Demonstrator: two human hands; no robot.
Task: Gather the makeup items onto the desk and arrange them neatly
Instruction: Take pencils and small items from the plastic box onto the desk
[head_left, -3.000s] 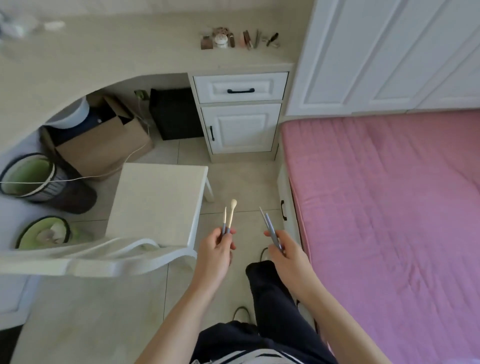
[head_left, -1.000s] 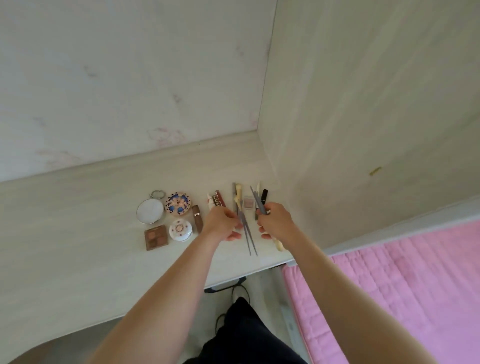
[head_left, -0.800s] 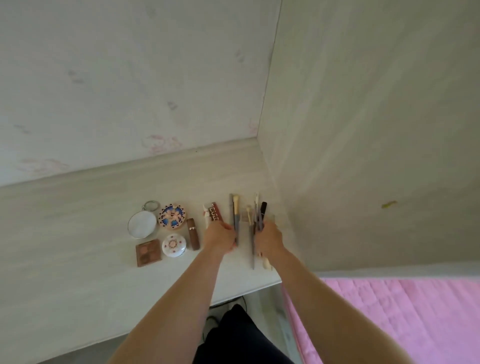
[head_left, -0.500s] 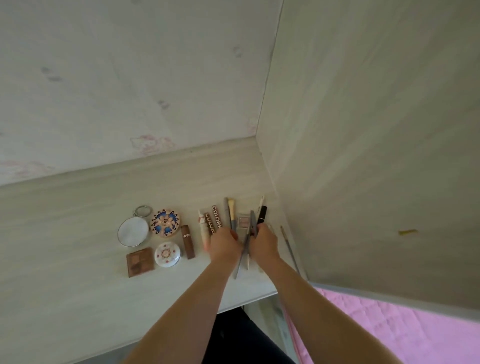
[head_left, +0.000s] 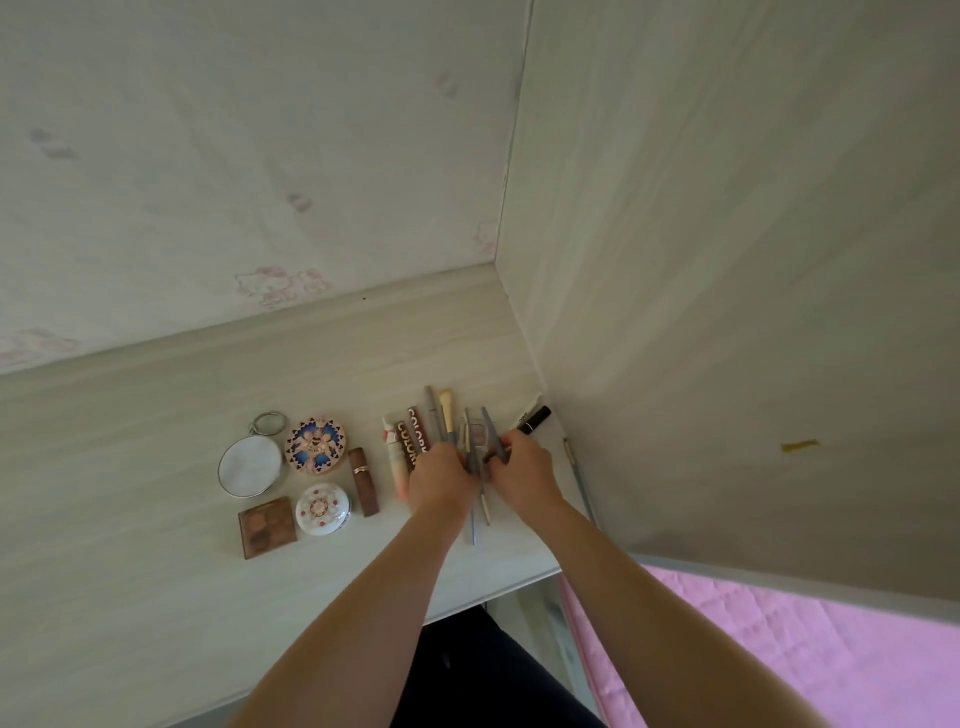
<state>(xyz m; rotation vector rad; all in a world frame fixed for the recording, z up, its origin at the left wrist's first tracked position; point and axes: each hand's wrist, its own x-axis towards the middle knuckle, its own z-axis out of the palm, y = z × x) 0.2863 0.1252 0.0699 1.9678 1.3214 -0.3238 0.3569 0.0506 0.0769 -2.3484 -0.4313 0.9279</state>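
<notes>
1. Both hands meet over the tabletop (head_left: 130, 519), just beside the wall panel (head_left: 727, 312).
2. The left hand (head_left: 441, 480) curls round thin grey brushes (head_left: 474, 519); their handles poke out toward the tabletop's front edge.
3. The right hand (head_left: 524, 470) pinches grey tweezers (head_left: 493, 436).
4. A round mirror (head_left: 250, 466), patterned compact (head_left: 315, 445), white compact (head_left: 322, 509), palette (head_left: 267, 527) and lipstick (head_left: 363, 480) lie farther from the panel.

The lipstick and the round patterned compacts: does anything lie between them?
No. The head view shows only bare desk between lipstick and compacts.
</notes>
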